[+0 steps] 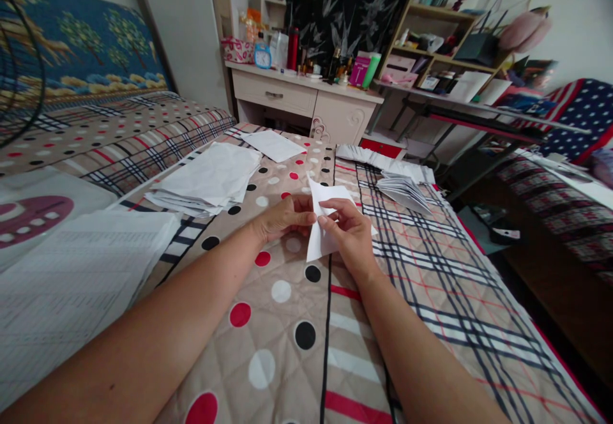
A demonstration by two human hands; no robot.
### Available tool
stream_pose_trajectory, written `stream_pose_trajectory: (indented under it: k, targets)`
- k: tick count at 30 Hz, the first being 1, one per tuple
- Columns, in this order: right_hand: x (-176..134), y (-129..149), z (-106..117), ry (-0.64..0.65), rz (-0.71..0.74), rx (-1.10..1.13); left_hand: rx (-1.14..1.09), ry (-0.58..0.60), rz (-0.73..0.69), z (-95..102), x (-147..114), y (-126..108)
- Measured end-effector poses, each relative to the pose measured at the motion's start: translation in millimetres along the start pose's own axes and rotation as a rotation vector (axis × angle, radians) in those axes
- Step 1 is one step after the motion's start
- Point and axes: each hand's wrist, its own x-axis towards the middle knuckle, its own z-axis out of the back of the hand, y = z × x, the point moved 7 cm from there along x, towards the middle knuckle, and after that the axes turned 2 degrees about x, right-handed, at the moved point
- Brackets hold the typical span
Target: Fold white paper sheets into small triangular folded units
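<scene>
Between my hands, above the bedspread, is a folded sheet of white paper [315,248] standing partly upright. My left hand [290,218] pinches its left side between thumb and fingers. From the right, my right hand [348,229] grips the same paper, its thumb close to the left thumb and the index finger bent over the top. Part of the paper is hidden behind the right fingers. Left of my hands lies a stack of white sheets [205,175], with a single white sheet [274,145] beyond it. A bundle of folded papers [403,192] rests to the right.
A printed paper pile [81,277] lies by my left forearm, beside a white item with a pink print [38,216]. More folded papers [383,163] line the bed's far right. Beyond the bed stands a white dresser [278,95]; a desk with shelves [431,92] is at right.
</scene>
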Motion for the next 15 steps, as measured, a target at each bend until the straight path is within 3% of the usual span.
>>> stream_pose_trajectory:
  k: [12, 15]
  targets:
    - [-2, 1, -1, 0.068, -0.085, 0.118, -0.031, -0.026, 0.041, -1.5, 0, 1]
    - [-2, 8, -6, 0.104, -0.112, 0.023, -0.009, -0.081, 0.009, 1.0, 0, 0]
